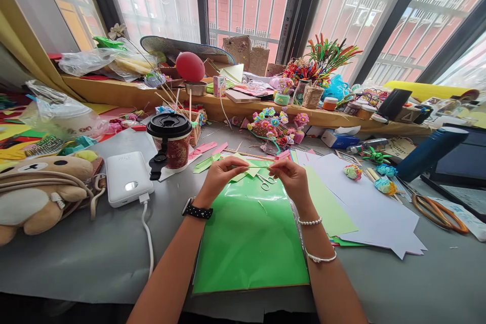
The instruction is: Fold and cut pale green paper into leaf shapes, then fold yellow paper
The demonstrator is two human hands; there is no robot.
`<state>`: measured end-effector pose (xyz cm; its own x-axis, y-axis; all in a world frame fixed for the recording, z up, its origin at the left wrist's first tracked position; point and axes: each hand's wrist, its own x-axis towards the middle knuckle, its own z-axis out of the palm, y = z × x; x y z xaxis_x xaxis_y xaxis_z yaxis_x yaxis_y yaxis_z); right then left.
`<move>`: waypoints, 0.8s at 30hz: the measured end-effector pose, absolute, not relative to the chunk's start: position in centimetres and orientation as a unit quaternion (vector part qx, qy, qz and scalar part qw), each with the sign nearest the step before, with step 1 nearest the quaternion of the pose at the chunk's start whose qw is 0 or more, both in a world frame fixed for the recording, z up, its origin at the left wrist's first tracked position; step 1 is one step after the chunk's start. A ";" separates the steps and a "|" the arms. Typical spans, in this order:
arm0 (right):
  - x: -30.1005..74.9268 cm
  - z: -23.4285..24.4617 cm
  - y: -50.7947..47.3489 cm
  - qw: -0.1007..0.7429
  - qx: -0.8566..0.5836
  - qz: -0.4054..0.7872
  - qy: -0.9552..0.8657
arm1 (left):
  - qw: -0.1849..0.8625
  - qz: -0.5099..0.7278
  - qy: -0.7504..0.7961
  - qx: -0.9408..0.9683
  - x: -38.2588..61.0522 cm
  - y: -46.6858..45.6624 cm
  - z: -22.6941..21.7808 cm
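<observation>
While the left hand and right hand, slightly apart, each pinch the pale-green paper above the glossy green sheet, near its far edge, uneven pull could tear it. Scissors lie just below; a dropped wrist might knock them.

Bright daylight enters through the windows, leaving the panes pale and hazy. Glare streaks the glossy green sheet near its top, while darkness fills the space below the counter. Wide-angle distortion stretches the edges; both hands look fairly sharp.
</observation>
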<state>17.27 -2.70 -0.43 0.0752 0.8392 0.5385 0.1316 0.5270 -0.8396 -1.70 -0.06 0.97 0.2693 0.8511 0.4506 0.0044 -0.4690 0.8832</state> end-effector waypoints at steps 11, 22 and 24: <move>17.3 -0.3 -2.3 0.587 -0.434 0.384 -0.565 | 0.407 0.534 0.298 0.679 -1.5 -0.3 1.1; 16.8 -1.1 -2.0 0.558 -0.481 0.308 -0.602 | 0.536 0.549 0.329 0.550 -1.1 0.1 0.4; 16.6 -1.3 -2.0 0.566 -0.485 0.275 -0.607 | 0.587 0.529 0.337 0.512 -0.7 -0.1 0.4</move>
